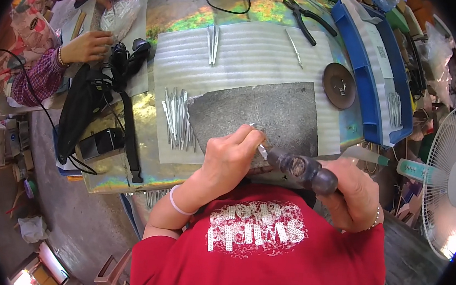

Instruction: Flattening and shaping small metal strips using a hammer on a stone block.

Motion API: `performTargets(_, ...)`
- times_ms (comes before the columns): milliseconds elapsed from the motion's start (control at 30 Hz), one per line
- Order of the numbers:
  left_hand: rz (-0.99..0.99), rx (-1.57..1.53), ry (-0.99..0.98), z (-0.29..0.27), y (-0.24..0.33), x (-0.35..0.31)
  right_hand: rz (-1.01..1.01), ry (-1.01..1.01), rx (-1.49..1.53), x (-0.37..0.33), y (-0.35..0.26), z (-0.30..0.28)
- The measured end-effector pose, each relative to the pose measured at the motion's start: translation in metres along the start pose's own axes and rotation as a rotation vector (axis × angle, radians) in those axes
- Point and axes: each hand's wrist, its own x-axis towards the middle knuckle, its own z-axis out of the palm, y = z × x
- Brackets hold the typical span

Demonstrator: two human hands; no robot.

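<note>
My left hand (229, 156) is closed in a pinch on a thin silvery metal rod (262, 152) at the near edge of a dark grey stone slab (258, 104). Fingers hide most of the rod. My right hand (354, 194) grips a ball-peen hammer (300, 169), whose dark head is close to the rod; whether they touch I cannot tell. The hammer's handle is largely hidden. Left of the slab lies a bundle of silvery metal rods (174, 119). Beyond it are a few more thin rods (213, 46) and a single rod (294, 49) on a white foam sheet (252, 49).
A brown dish (338, 87) with small bits sits right of the slab, beside a long blue tray (365, 95). Pliers (308, 20) lie at the back. A fan (450, 178) stands right. At left, a co-worker's hands (90, 46) handle a plastic bag (121, 16) near a black strapped bag (87, 103).
</note>
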Motion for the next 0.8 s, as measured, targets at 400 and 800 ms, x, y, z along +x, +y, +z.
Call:
performTargets(400,-0.094,-0.018,-0.065,-0.005,0.002,0.003,0.021,0.23,0.236,-0.032,-0.024,-0.003)
performTargets(800,-0.037,0.02,-0.023,-0.005,0.007,0.004,0.066,0.007,-0.233,-0.005,-0.01,-0.004)
